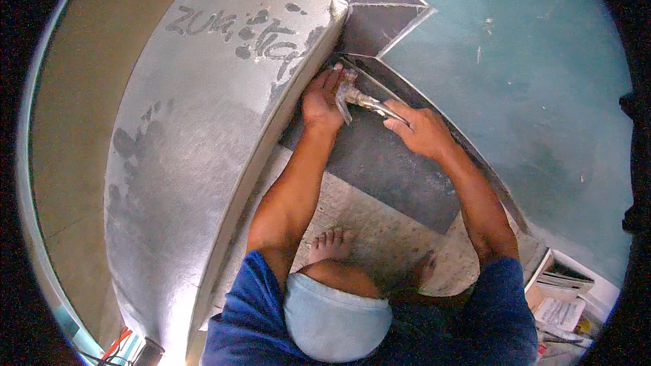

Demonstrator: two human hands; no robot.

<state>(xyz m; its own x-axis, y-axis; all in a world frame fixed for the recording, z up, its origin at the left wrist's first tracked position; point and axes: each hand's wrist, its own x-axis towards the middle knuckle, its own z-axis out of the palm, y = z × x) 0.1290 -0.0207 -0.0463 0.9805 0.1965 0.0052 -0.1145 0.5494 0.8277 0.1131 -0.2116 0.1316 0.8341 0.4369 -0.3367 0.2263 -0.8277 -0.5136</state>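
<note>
My right hand grips the handle of a metal claw hammer, whose head is beside my left hand near the far inner corner. The fingers of my left hand are bent close together at that corner; what they hold, if anything, is too small or hidden to make out. Beneath both hands lies a dark grey tile between a raised pale step and a dark skirting strip along the wall.
The pale step with dark smears and markings runs along my left. A teal wall is at the right, with a box of small items at lower right. Red cables lie lower left. My bare foot rests on rough concrete.
</note>
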